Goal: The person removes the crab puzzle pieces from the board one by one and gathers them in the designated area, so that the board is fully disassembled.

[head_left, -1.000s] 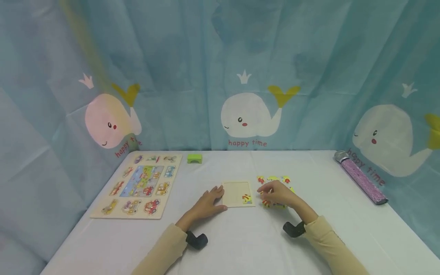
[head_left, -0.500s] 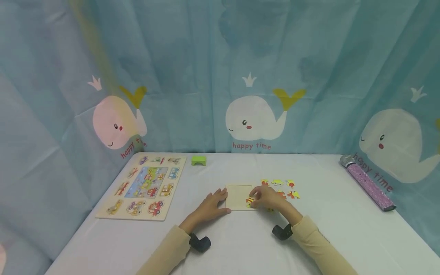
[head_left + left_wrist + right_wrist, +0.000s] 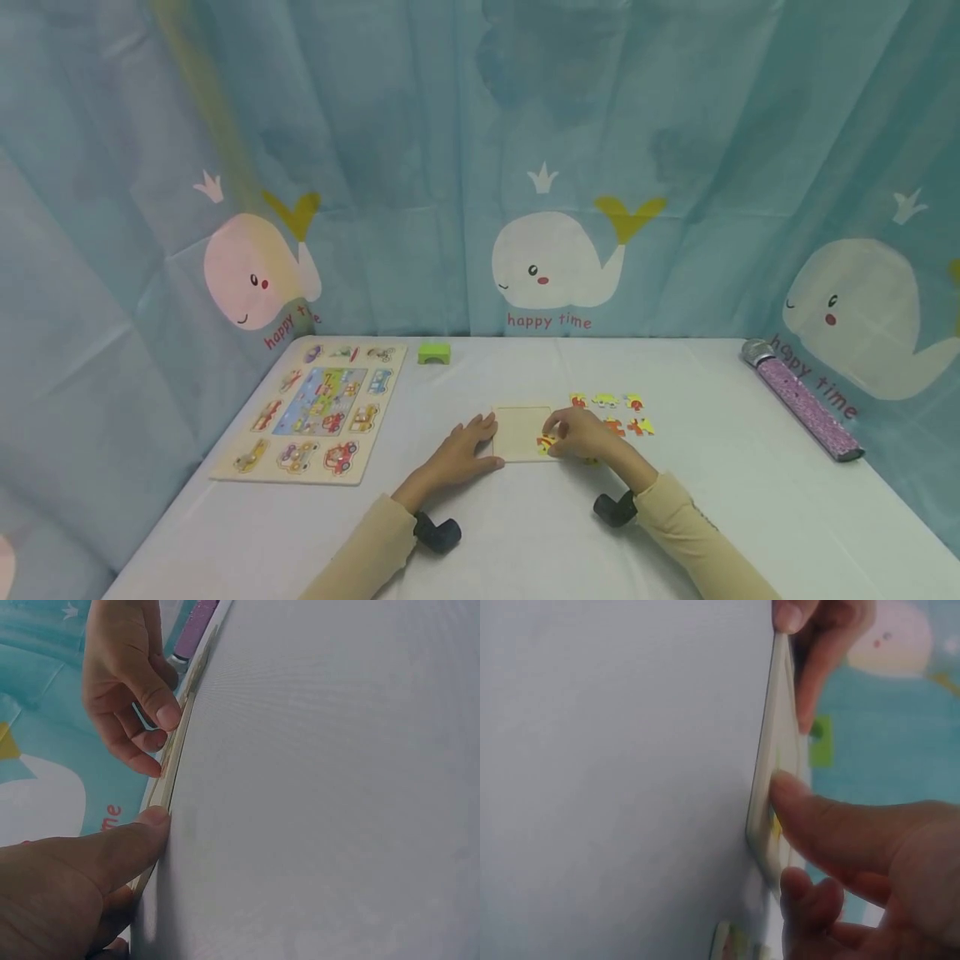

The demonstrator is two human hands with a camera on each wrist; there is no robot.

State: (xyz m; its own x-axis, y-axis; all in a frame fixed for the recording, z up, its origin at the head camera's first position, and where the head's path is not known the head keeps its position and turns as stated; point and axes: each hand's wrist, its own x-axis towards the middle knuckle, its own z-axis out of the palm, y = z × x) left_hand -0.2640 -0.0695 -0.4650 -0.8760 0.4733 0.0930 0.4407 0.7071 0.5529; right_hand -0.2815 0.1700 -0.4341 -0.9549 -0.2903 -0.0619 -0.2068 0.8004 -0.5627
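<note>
A shallow square wooden puzzle tray (image 3: pixel 517 433) lies flat on the white table. My left hand (image 3: pixel 463 454) rests at its left edge, fingers extended along the side and thumb (image 3: pixel 142 829) on the near corner. Over the tray's right side, my right hand (image 3: pixel 581 433) pinches a small yellow and red puzzle piece (image 3: pixel 546 444) near the lower right corner, the fingers partly covering it. In the right wrist view, that thumb (image 3: pixel 791 799) reaches over the tray's rim beside a yellow patch. Several loose animal puzzle pieces (image 3: pixel 641 427) lie right of the tray, some hidden under my right hand.
On the left lies a large wooden vehicle puzzle board (image 3: pixel 307 412). A green arch block (image 3: pixel 433 354) sits toward the back. A pink glittery microphone (image 3: pixel 806 404) rests at the far right. Behind the table hangs a blue whale curtain (image 3: pixel 420 208).
My right hand has moved left from the loose pieces onto the tray's lower right corner, and has barely moved in the last half second. The left hand stays at the tray's edge.
</note>
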